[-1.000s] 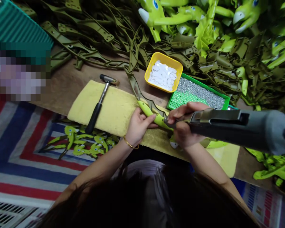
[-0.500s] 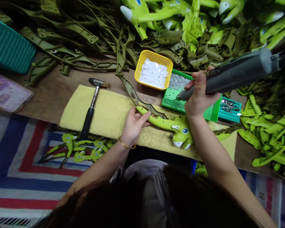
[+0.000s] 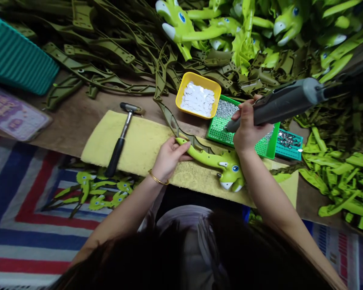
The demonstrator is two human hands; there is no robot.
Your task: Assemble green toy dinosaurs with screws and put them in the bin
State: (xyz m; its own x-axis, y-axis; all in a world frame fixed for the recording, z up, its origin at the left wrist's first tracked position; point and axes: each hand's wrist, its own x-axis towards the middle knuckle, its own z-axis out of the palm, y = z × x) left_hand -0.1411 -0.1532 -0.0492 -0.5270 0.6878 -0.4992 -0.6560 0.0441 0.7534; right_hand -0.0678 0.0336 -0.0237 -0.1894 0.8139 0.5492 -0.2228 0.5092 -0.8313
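Observation:
My left hand (image 3: 170, 158) pinches the tail end of a lime-green plastic dinosaur toy bow (image 3: 206, 158), which lies on a yellow cloth (image 3: 143, 141). Its head, with a blue eye and white horn tip, rests near my right forearm. A dark olive limb piece (image 3: 168, 117) runs from the toy's tail end toward the back. My right hand (image 3: 248, 131) is wrapped around a grey electric screwdriver (image 3: 286, 100). The tool's tip points down into a green perforated tray (image 3: 219, 131) with small silver screws. Whether a screw sits on the tip is too small to tell.
A yellow bowl (image 3: 179, 98) holds white discs. Left on the cloth lies a hammer (image 3: 117, 151). A teal box (image 3: 296, 155) with metal pieces stands right of the tray. Olive parts (image 3: 115, 52) and green dinosaur parts (image 3: 345, 165) are heaped behind and right. A phone (image 3: 15, 114) lies left.
The view has shifted slightly. My right hand and the screwdriver stay over the green tray, with the tool's rear end a little lower. My left hand keeps its hold on the toy.

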